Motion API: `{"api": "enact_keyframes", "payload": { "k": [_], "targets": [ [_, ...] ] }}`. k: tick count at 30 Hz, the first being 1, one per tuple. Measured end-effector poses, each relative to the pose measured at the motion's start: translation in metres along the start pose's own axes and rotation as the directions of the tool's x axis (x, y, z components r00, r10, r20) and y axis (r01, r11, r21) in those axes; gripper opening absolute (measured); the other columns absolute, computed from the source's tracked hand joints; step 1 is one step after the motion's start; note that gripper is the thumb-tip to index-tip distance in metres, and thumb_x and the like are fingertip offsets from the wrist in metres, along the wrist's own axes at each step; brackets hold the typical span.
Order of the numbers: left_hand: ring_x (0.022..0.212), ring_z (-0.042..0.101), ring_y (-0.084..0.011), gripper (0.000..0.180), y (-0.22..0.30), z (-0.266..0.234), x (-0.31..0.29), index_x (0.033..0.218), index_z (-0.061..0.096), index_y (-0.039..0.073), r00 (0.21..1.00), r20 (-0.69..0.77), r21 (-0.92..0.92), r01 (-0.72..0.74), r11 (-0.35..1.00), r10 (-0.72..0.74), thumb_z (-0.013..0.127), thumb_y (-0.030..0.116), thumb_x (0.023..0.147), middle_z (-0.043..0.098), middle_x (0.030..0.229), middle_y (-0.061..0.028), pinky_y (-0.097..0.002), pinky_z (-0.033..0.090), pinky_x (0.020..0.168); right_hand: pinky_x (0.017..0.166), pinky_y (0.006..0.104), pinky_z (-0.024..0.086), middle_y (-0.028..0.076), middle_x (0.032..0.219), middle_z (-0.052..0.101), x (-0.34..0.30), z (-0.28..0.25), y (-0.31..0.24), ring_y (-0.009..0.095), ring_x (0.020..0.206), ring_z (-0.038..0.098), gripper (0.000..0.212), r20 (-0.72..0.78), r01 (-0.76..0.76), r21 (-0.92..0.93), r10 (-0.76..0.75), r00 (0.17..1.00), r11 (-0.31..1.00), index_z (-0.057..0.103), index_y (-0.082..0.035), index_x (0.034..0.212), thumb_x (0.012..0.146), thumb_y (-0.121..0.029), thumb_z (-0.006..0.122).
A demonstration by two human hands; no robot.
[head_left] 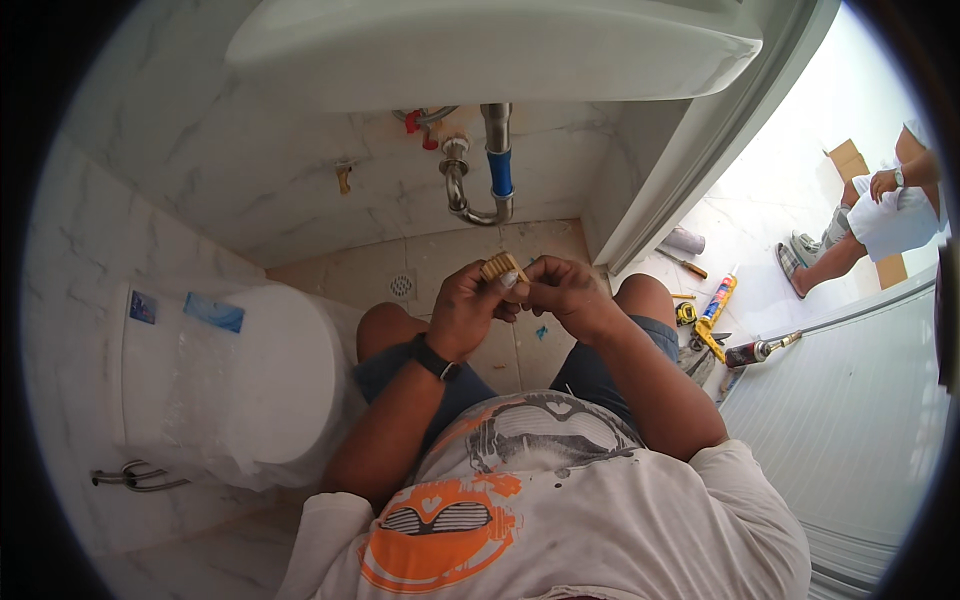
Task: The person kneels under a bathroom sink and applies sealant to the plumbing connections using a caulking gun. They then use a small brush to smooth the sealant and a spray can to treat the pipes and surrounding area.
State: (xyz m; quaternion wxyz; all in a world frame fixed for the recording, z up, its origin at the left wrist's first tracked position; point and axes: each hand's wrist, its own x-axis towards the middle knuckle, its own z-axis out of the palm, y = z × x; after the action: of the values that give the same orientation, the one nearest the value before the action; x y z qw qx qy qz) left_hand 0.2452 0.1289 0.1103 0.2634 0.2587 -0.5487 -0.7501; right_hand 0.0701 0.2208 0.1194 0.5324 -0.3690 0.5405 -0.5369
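In front of my lap, both hands meet on a small yellow-tan piece with a ribbed side (502, 266); its exact kind does not show. My left hand (463, 308), with a dark watch (437, 358) on the wrist, grips it between thumb and fingers. The fingertips of my right hand (572, 298) pinch its other end, and partly cover it. Above and beyond my hands, apart from them, a metal drain trap (468, 207) with a blue band (499, 173) hangs under the white washbasin (490, 55).
A plastic-wrapped toilet (265, 375) stands at left. Red-handled valves (428, 135) and a brass tap (344, 178) are on the wall. At right lie a caulking gun (712, 325), a tape measure (686, 314) and a screwdriver (685, 262). Beyond the doorway sits another person (860, 235).
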Motion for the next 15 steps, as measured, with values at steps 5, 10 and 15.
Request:
{"api": "enact_keyframes", "payload": {
  "k": [5, 10, 15],
  "targets": [
    [0.072, 0.066, -0.0092, 0.020, -0.001, -0.009, -0.001, 0.110, 0.067, 0.001, 0.998, 0.017, 0.044, 0.063, 0.997, -0.064, 0.066, 0.018, 0.102, 0.071, 0.088, -0.0043, -0.0251, 0.056, 0.066, 0.075, 0.0278, 0.051, 0.006, 0.090, 0.072, 0.003, -0.001, -0.004, 0.011, 0.081, 0.065, 0.036, -0.024, 0.100, -0.166, -0.105, 0.994, 0.981, 0.071, 0.001, 0.107, 0.091, -0.030, 0.078],
    [0.073, 0.066, -0.0101, 0.017, -0.002, -0.011, -0.001, 0.113, 0.067, 0.000, 0.987, 0.051, 0.096, 0.145, 0.985, -0.151, 0.066, 0.013, 0.101, 0.070, 0.089, -0.0039, -0.0259, 0.057, 0.068, 0.072, 0.0286, 0.052, 0.006, 0.086, 0.072, 0.007, -0.004, 0.008, 0.011, 0.079, 0.065, 0.032, -0.014, 0.099, -0.173, -0.103, 0.995, 0.980, 0.072, 0.002, 0.102, 0.092, -0.028, 0.076],
    [0.076, 0.067, -0.0113, 0.019, -0.007, -0.001, -0.001, 0.119, 0.065, 0.001, 0.984, 0.053, 0.022, 0.168, 0.985, -0.169, 0.062, 0.009, 0.102, 0.069, 0.094, -0.0037, -0.0271, 0.057, 0.068, 0.068, 0.0288, 0.050, 0.006, 0.079, 0.070, 0.007, -0.003, 0.017, 0.011, 0.073, 0.063, 0.025, -0.109, 0.132, -0.099, -0.142, 0.984, 0.986, 0.071, 0.001, 0.094, 0.092, -0.024, 0.073]
  ]
}}
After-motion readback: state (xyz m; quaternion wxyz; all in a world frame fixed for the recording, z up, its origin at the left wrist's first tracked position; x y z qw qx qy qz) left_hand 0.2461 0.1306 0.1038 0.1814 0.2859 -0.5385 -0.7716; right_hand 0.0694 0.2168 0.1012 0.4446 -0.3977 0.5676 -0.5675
